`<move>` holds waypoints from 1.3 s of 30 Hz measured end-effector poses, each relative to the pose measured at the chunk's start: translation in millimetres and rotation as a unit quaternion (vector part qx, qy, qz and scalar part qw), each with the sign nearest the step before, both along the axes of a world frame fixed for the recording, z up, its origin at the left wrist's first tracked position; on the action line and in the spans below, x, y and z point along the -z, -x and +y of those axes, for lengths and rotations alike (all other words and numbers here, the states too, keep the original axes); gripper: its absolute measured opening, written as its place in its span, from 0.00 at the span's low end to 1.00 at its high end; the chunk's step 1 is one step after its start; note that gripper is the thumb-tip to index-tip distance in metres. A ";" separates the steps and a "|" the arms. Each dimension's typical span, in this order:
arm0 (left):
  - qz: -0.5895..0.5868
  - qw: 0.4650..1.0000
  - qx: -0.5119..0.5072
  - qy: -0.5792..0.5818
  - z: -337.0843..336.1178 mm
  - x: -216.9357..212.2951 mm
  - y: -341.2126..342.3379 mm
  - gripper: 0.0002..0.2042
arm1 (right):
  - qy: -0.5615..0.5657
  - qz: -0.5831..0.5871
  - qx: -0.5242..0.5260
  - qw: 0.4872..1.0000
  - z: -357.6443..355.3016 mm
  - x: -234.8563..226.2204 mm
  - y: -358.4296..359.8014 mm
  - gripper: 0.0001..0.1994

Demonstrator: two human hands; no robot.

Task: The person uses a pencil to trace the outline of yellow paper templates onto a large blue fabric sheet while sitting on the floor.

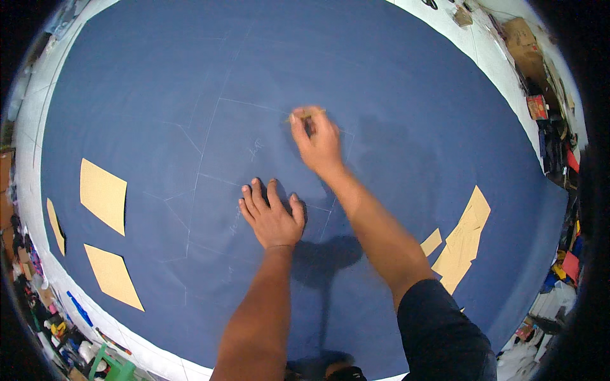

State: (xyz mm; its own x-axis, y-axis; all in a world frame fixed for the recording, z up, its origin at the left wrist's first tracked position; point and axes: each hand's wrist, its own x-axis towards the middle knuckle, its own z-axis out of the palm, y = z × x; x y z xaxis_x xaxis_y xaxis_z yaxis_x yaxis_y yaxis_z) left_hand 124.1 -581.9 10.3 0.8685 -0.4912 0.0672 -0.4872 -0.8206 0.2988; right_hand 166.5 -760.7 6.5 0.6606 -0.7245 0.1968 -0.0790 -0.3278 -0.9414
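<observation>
A large dark blue sheet, which looks like fabric (432, 82), lies spread out beneath both hands. Thin pale lines (244, 103) form angular outlines across its middle, with faint handwriting among them. My left hand (272, 219) rests flat on the sheet, fingers spread, beside the drawn lines. Farther off and to the right, my right hand (318, 140) pinches a thin yellowish pencil (311, 115) close to the upper drawn line. That hand and the pencil are slightly blurred, and I cannot tell whether the tip touches the sheet.
Tan paper pieces (103, 195) lie on the sheet's left side. More overlapping tan pieces (464, 235) sit at the right, near my sleeve. Past the sheet's edge is white floor with a blue tool (79, 309), a green stool (111, 367) and cardboard boxes (524, 47).
</observation>
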 end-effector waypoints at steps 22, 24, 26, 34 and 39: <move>0.011 1.000 0.014 -0.014 -1.4 3.0 2.3 0.29 | 0.081 0.127 -0.185 0.971 -102.0 -20.8 -68.9 0.08; 0.010 1.000 0.015 -0.016 -1.4 2.1 2.4 0.29 | 0.070 0.124 -0.169 0.975 -101.8 -19.8 -69.3 0.08; 0.012 1.000 0.012 -0.019 -0.1 1.4 1.6 0.29 | 0.061 0.144 -0.160 0.975 -97.9 -20.2 -69.3 0.08; 0.013 1.000 0.011 -0.017 -1.5 1.6 1.2 0.29 | 0.090 0.122 -0.156 0.976 -103.4 -12.3 -69.2 0.08; 0.012 1.000 0.011 -0.014 -1.6 1.9 2.0 0.29 | 0.083 0.128 -0.142 0.978 -103.0 -14.5 -69.0 0.07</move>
